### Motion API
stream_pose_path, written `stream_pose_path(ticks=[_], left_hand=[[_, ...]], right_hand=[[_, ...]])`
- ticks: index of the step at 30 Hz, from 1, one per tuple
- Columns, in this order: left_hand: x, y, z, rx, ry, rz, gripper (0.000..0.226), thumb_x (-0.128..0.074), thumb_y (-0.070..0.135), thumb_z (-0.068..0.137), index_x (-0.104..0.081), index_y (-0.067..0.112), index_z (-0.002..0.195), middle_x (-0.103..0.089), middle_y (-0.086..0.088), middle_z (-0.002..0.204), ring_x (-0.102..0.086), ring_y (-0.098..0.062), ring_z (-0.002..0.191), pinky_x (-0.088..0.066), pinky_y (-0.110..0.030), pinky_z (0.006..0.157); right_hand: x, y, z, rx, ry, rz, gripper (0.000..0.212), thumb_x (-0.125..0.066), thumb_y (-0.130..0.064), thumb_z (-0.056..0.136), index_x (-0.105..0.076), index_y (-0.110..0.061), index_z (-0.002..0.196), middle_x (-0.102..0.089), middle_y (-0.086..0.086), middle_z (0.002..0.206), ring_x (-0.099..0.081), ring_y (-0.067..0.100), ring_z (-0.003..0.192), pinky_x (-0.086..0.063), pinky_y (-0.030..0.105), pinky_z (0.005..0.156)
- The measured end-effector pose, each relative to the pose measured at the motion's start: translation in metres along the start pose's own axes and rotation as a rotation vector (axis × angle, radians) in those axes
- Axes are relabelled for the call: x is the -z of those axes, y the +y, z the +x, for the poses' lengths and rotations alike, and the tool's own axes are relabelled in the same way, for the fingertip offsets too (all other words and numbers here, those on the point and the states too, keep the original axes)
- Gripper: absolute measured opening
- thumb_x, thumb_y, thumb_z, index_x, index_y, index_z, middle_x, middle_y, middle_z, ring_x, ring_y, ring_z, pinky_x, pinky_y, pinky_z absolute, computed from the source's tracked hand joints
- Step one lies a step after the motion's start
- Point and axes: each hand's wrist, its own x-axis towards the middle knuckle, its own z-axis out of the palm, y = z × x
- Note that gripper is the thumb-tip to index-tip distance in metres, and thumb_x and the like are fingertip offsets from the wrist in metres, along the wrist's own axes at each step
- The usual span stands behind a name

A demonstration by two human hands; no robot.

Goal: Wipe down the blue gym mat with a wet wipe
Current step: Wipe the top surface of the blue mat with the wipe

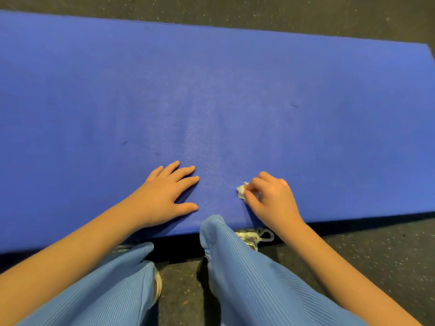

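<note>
Mat [211,90] lies flat on the floor [376,255], long side running left to right; its near edge sits against the person's knees. Right hand [273,198] rests on the mat close to that edge, right of centre; its fingers [256,184] are curled and clamped on the wipe [242,191], which is bunched into a small wad; only the wad's left end shows past the fingertips, touching the mat. Left hand [164,194] lies palm down just left of centre; fingers straight and spread, holding nothing; bare mat separates it from the wipe. A paler sheen runs up the middle of the mat; possibly damp, cannot be confirmed.

Judgement: wiping is in hand; most of the surface appears untreated. Recommended: open the wad out for wider contact; press evenly; work in overlapping strokes from near edge to far, then outward to both ends; use the left hand to brace the mat against sliding; give the small dark marks left of centre and at right extra passes.
</note>
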Motion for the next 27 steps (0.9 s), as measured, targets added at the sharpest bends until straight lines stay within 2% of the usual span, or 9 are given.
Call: stream_pose_path(ticks=[2, 5, 9, 13, 15, 17, 19, 21, 27], left_hand=[[0.002, 0.003, -0.001, -0.035, -0.032, -0.017, 0.108, -0.009, 0.084, 0.055, -0.015, 0.037, 0.152, 0.000, 0.015, 0.160, 0.007, -0.015, 0.148, -0.001, -0.039, 0.119], [0.002, 0.008, -0.006, -0.078, -0.127, 0.071, 0.118, -0.016, 0.090, 0.051, -0.001, 0.034, 0.153, 0.016, 0.010, 0.160, 0.017, -0.015, 0.146, 0.006, -0.040, 0.118], [-0.002, 0.018, -0.011, -0.073, -0.189, 0.272, 0.120, -0.051, 0.080, 0.071, 0.019, 0.024, 0.151, 0.030, 0.005, 0.155, 0.025, -0.023, 0.144, 0.006, -0.051, 0.118], [-0.002, 0.024, -0.016, -0.086, -0.106, 0.343, 0.101, -0.047, 0.067, 0.086, 0.012, 0.020, 0.153, 0.018, -0.003, 0.160, 0.013, -0.028, 0.147, -0.007, -0.053, 0.118], [0.000, 0.023, -0.020, -0.091, -0.097, 0.366, 0.088, -0.042, 0.060, 0.091, -0.001, 0.015, 0.154, 0.005, -0.007, 0.162, -0.002, -0.030, 0.148, -0.019, -0.049, 0.116], [0.001, 0.020, -0.021, -0.190, 0.042, 0.369, 0.069, -0.041, 0.052, 0.090, -0.038, 0.007, 0.142, -0.038, -0.013, 0.149, -0.043, -0.033, 0.131, -0.048, -0.043, 0.096], [-0.003, 0.012, -0.021, -0.281, 0.191, 0.383, 0.057, -0.037, 0.048, 0.078, -0.067, 0.007, 0.104, -0.069, -0.008, 0.101, -0.068, -0.026, 0.084, -0.057, -0.033, 0.054], [-0.004, 0.005, -0.022, -0.310, 0.270, 0.338, 0.052, -0.033, 0.046, 0.077, -0.069, 0.011, 0.087, -0.069, -0.002, 0.081, -0.067, -0.021, 0.066, -0.050, -0.028, 0.039], [0.015, -0.003, -0.034, -0.264, 0.382, 0.287, 0.032, -0.044, 0.045, 0.080, -0.063, 0.019, 0.077, -0.059, 0.010, 0.065, -0.058, -0.010, 0.050, -0.033, -0.021, 0.033]], right_hand=[[0.001, 0.001, -0.007, -0.071, 0.003, 0.069, 0.014, -0.060, -0.021, 0.078, -0.061, -0.015, 0.065, -0.047, -0.007, 0.068, -0.046, 0.013, 0.058, -0.032, 0.027, 0.056], [0.008, 0.002, -0.022, 0.022, -0.134, 0.121, 0.014, -0.060, -0.023, 0.078, -0.064, -0.014, 0.068, -0.046, -0.009, 0.069, -0.042, 0.010, 0.058, -0.033, 0.027, 0.055], [0.017, 0.022, -0.030, -0.048, 0.075, 0.003, 0.019, -0.058, -0.029, 0.083, -0.066, -0.014, 0.075, -0.046, -0.008, 0.074, -0.046, 0.014, 0.061, -0.031, 0.026, 0.057], [0.021, 0.025, -0.048, 0.014, -0.034, 0.045, 0.033, -0.053, -0.041, 0.086, -0.069, -0.018, 0.101, -0.054, -0.007, 0.094, -0.050, 0.014, 0.084, -0.039, 0.018, 0.066], [0.028, 0.033, -0.055, 0.059, -0.106, -0.007, 0.043, -0.052, -0.046, 0.084, -0.064, -0.021, 0.117, -0.053, -0.008, 0.107, -0.048, 0.010, 0.094, -0.042, 0.023, 0.074], [0.032, 0.038, -0.056, 0.103, -0.121, -0.075, 0.049, -0.053, -0.047, 0.084, -0.059, -0.023, 0.126, -0.052, -0.008, 0.115, -0.046, 0.009, 0.101, -0.043, 0.028, 0.079], [0.032, 0.038, -0.054, 0.132, -0.114, -0.088, 0.052, -0.054, -0.048, 0.083, -0.056, -0.023, 0.129, -0.051, -0.007, 0.122, -0.047, 0.012, 0.109, -0.044, 0.031, 0.084], [0.033, 0.037, -0.051, 0.172, -0.136, -0.095, 0.057, -0.055, -0.050, 0.081, -0.052, -0.024, 0.131, -0.050, -0.006, 0.128, -0.048, 0.016, 0.116, -0.044, 0.033, 0.089], [0.039, 0.028, -0.035, 0.265, -0.084, -0.133, 0.049, -0.051, -0.039, 0.085, -0.052, -0.018, 0.129, -0.056, 0.002, 0.124, -0.054, 0.024, 0.113, -0.050, 0.040, 0.085]])
